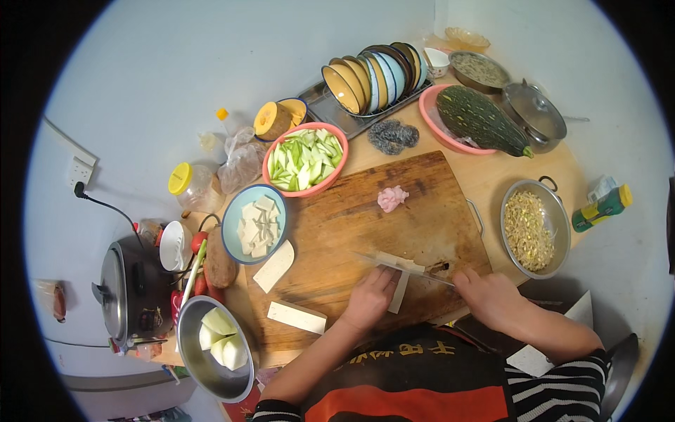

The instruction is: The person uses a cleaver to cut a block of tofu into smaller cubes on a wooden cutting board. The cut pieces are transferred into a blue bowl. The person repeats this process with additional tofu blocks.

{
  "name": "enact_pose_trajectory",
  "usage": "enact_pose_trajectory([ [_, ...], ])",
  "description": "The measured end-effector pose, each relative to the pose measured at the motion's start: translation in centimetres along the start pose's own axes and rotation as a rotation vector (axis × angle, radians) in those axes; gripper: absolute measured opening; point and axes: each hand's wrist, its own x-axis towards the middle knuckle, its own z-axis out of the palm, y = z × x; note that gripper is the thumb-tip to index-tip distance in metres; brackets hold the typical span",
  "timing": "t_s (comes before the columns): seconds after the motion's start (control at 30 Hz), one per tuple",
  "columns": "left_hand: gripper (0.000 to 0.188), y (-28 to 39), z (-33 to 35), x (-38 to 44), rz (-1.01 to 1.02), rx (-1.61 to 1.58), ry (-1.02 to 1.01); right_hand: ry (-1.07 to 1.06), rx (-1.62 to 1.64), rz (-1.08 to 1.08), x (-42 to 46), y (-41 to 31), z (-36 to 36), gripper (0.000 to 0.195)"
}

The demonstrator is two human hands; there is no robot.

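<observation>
My right hand [477,293] grips a kitchen knife [430,276] by its handle end, the blade angled left across the cutting board [337,227]. Beside the blade, my left hand [372,295] holds a pale slab, apparently firm tofu [399,293], with its fingertips against it. Another strip of tofu [403,261] lies just beyond the blade. Further left on the board are a rounded-end tofu slab [274,266] and a rectangular tofu block [297,316]. A light-blue bowl [228,227] contains cut tofu pieces [258,227]. Toward the board's far side sits a pink lump, perhaps raw meat [393,199].
Left stand a steel bowl of peeled vegetable chunks [224,337] and an electric cooker [132,290]. Behind are a pink basin of sliced green vegetable [306,158] and a dish rack [358,124]. At right, bean sprouts [527,229] fill a metal pan near a large green squash [480,118].
</observation>
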Motion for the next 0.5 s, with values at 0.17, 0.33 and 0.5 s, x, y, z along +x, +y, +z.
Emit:
enact_pose_trajectory([
  [0.17,0.046,-0.4,0.1,-0.2,0.062,0.061,0.027,-0.012,0.027,0.035,1.2,1.6,3.5,0.024],
  [0.33,0.03,0.5,-2.8,-1.0,-0.077,-0.11,0.058,0.089,-0.048,-0.007,1.0,1.4,1.8,0.023],
  [0.5,0.017,-1.4,-11.3,-4.0,-0.375,-0.072,0.423,0.362,-0.268,-0.09,4.1,-0.2,-2.4,0.02],
])
